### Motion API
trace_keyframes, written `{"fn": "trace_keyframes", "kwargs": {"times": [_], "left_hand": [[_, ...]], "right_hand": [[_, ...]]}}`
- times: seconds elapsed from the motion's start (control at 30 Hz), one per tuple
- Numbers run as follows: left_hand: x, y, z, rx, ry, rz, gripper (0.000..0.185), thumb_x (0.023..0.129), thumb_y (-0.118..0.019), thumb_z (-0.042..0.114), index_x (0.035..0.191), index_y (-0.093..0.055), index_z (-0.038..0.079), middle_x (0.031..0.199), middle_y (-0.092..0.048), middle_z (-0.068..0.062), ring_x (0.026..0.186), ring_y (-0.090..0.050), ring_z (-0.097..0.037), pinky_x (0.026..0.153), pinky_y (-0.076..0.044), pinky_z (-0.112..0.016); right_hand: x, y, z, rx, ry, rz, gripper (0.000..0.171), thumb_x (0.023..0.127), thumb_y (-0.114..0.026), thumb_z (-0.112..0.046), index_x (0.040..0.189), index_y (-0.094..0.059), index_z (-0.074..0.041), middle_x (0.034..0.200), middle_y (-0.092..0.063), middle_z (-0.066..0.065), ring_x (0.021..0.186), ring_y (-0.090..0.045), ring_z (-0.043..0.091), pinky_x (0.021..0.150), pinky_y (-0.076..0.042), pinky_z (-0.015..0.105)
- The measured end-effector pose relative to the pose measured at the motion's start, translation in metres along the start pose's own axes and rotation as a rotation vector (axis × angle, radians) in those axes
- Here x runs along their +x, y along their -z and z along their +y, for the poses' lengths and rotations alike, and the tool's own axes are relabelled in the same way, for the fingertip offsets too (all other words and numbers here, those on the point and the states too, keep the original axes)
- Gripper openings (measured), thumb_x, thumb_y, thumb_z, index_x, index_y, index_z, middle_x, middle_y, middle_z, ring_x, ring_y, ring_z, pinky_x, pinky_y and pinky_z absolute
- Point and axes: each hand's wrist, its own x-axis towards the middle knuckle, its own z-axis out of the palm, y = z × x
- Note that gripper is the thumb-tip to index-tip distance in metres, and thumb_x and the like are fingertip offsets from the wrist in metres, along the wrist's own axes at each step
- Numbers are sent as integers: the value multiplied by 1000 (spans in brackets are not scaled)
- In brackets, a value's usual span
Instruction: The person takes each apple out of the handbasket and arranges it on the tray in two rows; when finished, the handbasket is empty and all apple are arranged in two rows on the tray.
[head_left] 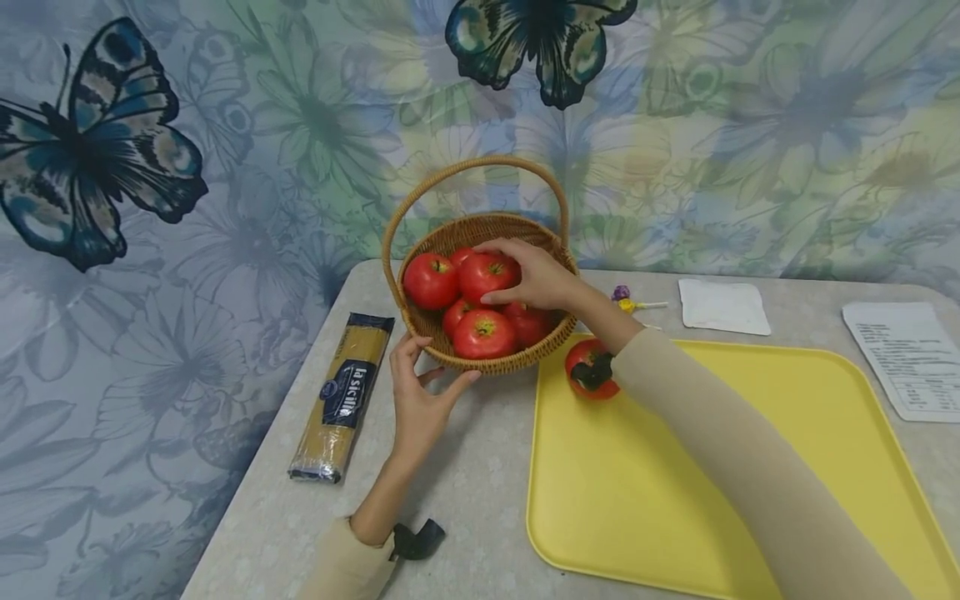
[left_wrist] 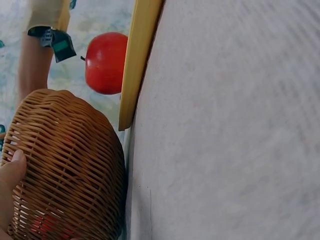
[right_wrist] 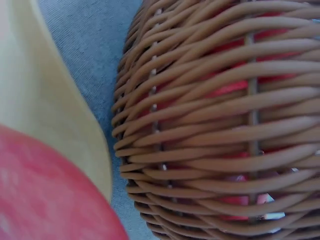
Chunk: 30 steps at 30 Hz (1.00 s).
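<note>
A brown wicker basket [head_left: 517,364] with an arched handle holds several red apples [head_left: 431,281], its open top facing the head camera. My right hand [head_left: 538,279] reaches over the right rim and grips the top apple [head_left: 487,275] between thumb and fingers. At the front left, my left hand [head_left: 420,400] holds the basket by its rim and side. In the left wrist view, the thumb [left_wrist: 15,167] presses on the woven wall [left_wrist: 70,160]. One more apple [head_left: 581,371] sits on the yellow tray [head_left: 675,467], partly hidden behind the right wrist's black camera.
Left of the basket lies a pack of spaghetti [head_left: 345,396]. Lollipops [head_left: 626,304], a white packet [head_left: 723,307] and a printed sheet [head_left: 907,358] lie along the back right of the table [head_left: 465,492]. A butterfly-patterned cloth [head_left: 315,125] hangs close behind.
</note>
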Motion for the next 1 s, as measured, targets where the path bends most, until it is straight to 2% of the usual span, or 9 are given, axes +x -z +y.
{"fn": "trace_keyframes", "kwargs": {"times": [0.1,0.33,0.4,0.53,0.63,0.7,0.83,1.0], "left_hand": [[-1,0,1,7,7,3,71,75,-85,8,128,-40,-8,143,-33,-29,134,-41,-31,86,-57,-48],[-2,-1,2,-14,24,4,71,76,-85,8,128,-39,-7,143,-33,-28,134,-41,-29,88,-54,-56],[-2,-1,2,-17,24,1,71,76,-84,7,129,-39,-7,143,-32,-28,135,-40,-29,88,-53,-58],[-3,0,4,-29,25,-2,71,76,-84,6,129,-38,-7,144,-30,-29,136,-39,-31,88,-52,-61],[-3,1,4,-37,30,-7,72,76,-84,6,129,-38,-8,145,-30,-29,137,-37,-33,89,-52,-61],[-3,1,5,-43,33,-10,72,76,-84,6,130,-37,-8,145,-29,-29,138,-36,-35,89,-51,-61],[-3,1,6,-45,39,-10,72,77,-84,7,130,-37,-9,145,-29,-29,137,-37,-34,89,-51,-61],[-3,1,8,-31,42,-5,72,77,-84,7,130,-38,-8,146,-30,-27,137,-38,-31,89,-52,-58]], "right_hand": [[-4,5,0,22,20,36,71,81,-80,-37,142,-48,-22,141,-52,-1,131,-47,21,108,-44,45],[-32,38,-15,54,88,127,68,79,-83,-28,139,-52,-20,140,-52,2,127,-48,21,102,-50,46],[-46,48,-19,61,88,149,68,78,-84,-26,139,-52,-21,139,-52,2,125,-49,21,97,-53,44],[-77,67,-19,27,72,193,69,77,-85,-24,138,-53,-23,135,-52,1,119,-50,17,81,-58,32],[-104,77,-12,-49,63,227,69,74,-87,-22,136,-56,-22,127,-54,0,113,-51,14,73,-55,23],[-123,80,-5,-99,52,241,69,72,-88,-20,133,-58,-20,121,-55,1,108,-51,14,69,-53,21],[-163,83,14,-176,-17,215,67,70,-89,-20,130,-60,-19,115,-54,3,102,-52,17,69,-55,27],[-204,77,40,-200,-74,139,65,71,-89,-23,130,-60,-19,115,-54,7,103,-54,25,74,-60,38]]}}
